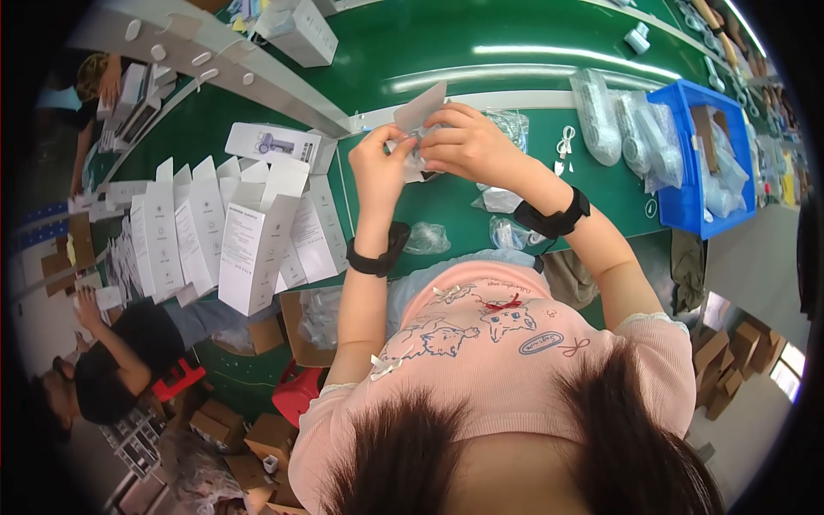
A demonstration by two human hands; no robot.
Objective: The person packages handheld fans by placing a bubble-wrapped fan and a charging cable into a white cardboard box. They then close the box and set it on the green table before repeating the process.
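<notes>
Both hands meet over the green bench around a small white carton (421, 106), whose flap stands up behind the fingers. My left hand (381, 160) grips its left side with thumb and fingers bent. From the right, my right hand (469, 144) reaches in, fingers curled at the carton's opening. Some clear wrapping shows between the hands, but what lies inside is hidden. Close by on the bench are a clear plastic bag (427, 239), a white cable (565, 142) and another bagged item (506, 230).
White cartons (249, 249) stand in a row at the left, beside one lying carton (273, 142). Bubble-wrapped items (598, 120) lie right, next to a blue bin (730, 225) holding bagged parts. A metal rail (257, 69) crosses the upper left. Another person (120, 369) works at far left.
</notes>
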